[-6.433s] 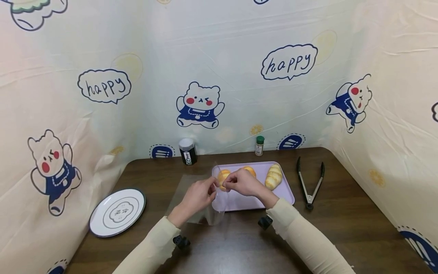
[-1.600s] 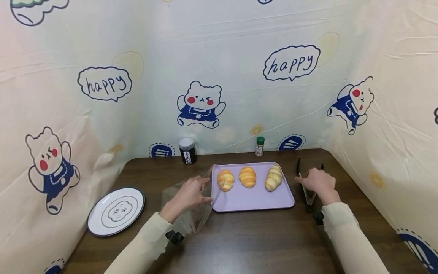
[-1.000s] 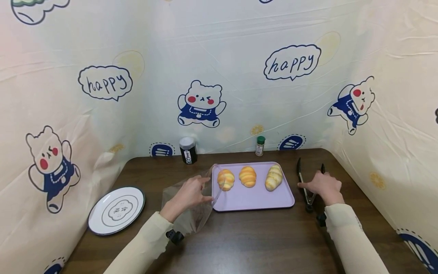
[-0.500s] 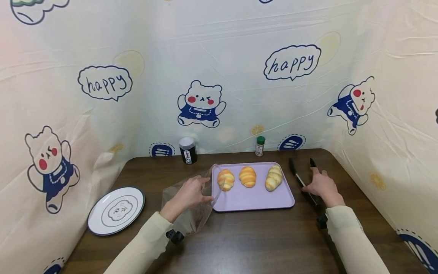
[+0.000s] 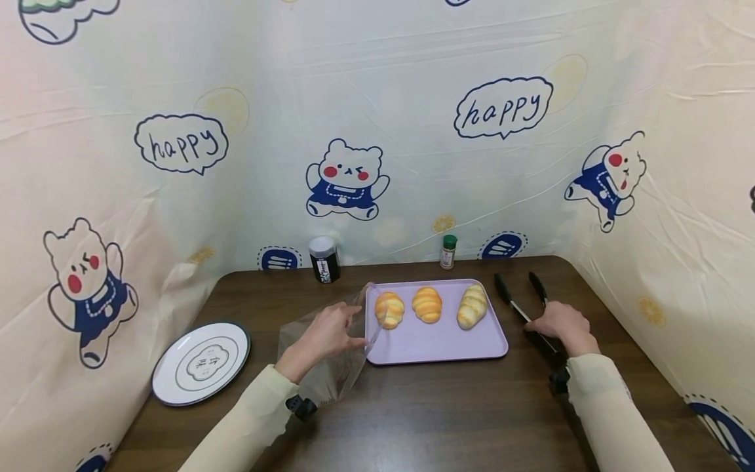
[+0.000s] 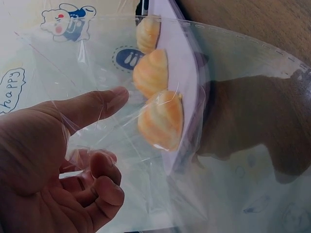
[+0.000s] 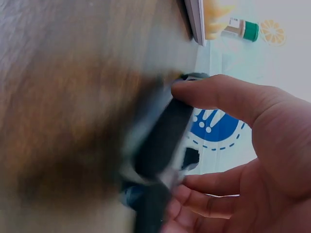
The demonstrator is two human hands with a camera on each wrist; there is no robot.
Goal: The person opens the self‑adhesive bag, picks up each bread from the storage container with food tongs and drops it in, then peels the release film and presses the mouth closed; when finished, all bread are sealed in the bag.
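My left hand [image 5: 326, 331] holds a clear plastic bag [image 5: 330, 383] beside the tray's left end, its thumb and forefinger spread apart at the bag's mouth. In the left wrist view the film of the plastic bag [image 6: 233, 194] stretches past the thumb, while the other fingers curl against it. My right hand [image 5: 563, 326] grips black-tipped metal tongs [image 5: 517, 312] near their hinge end. Their arms point away from me and stand apart; in the right wrist view the tongs [image 7: 165, 138] are blurred, with the thumb on one arm and fingers on the opposite side.
A lilac tray [image 5: 425, 344] between the hands bears two small rolls [image 5: 427, 305] and a longer bread roll [image 5: 472, 307]. A white plate [image 5: 200, 364] lies at left. A black jar [image 5: 324, 261] and a green-capped shaker [image 5: 448, 252] stand along the back edge by the printed cloth.
From beside the tray, my right hand has gone to the tongs and taken hold of them; they have turned and drawn their arms closer together. The left hand keeps the bag's mouth spread.
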